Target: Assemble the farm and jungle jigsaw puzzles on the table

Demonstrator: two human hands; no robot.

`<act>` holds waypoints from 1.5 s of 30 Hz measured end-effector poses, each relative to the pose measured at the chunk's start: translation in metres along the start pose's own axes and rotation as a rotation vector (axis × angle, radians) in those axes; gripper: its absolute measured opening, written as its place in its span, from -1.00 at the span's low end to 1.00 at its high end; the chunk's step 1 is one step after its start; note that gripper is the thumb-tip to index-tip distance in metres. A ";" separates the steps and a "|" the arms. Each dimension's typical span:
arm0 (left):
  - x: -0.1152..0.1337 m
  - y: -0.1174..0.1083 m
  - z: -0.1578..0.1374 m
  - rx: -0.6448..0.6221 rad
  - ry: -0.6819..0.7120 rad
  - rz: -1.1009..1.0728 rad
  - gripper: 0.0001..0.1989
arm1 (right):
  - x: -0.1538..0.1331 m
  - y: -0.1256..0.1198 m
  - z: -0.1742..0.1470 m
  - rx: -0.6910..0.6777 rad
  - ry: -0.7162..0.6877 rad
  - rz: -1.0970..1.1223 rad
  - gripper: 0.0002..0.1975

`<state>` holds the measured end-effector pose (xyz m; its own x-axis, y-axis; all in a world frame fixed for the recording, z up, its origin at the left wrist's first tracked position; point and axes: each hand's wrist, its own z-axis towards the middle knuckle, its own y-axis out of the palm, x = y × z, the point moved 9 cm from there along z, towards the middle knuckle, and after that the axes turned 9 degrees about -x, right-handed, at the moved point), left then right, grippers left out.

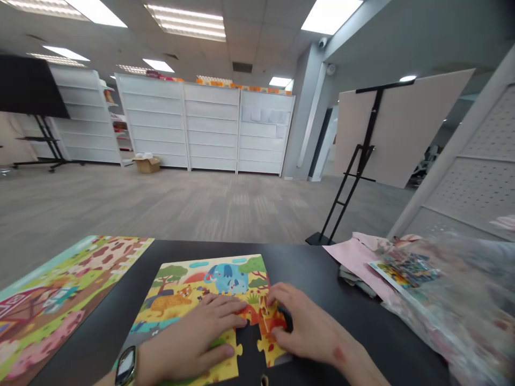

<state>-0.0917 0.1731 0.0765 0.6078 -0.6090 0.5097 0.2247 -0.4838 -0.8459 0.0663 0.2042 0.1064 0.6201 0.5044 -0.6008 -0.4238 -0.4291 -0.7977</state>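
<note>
A jigsaw puzzle (227, 276) with elephants, a leopard and trees lies on the black table (306, 268) in front of me. My left hand (197, 332) rests flat across its middle, fingers stretched out, covering part of the picture. At the puzzle's right edge, my right hand (300, 316) has its thumb and fingers curled round a puzzle piece (267, 324) in yellow and orange. Dark table shows in a gap between this piece and the lower left section. Whether the piece's upper edge is fully joined, I cannot tell. A watch (126, 366) is on my left wrist.
Another animal puzzle (92, 273) lies at the table's left. Clear plastic bags (454, 316) and pink sheets (358, 262) are heaped at the right. Beyond the table stand a board on a black easel (368, 145), white shelves (211, 128) and a cardboard box (147, 163).
</note>
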 end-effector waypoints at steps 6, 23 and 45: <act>-0.019 0.005 -0.004 0.095 0.012 -0.043 -0.41 | -0.001 -0.002 0.001 0.008 0.012 -0.003 -0.66; -0.007 -0.001 -0.003 0.093 0.031 -0.024 -0.46 | -0.015 0.024 0.000 -0.099 -0.100 -0.019 -0.55; -0.018 0.004 0.003 0.374 0.017 -0.743 -0.57 | 0.024 0.036 0.017 0.120 0.109 0.694 -0.73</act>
<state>-0.0992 0.1841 0.0637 0.1909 -0.2243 0.9556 0.8030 -0.5243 -0.2835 0.0548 0.2134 0.0628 0.2405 0.0638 -0.9685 -0.8108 -0.5353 -0.2366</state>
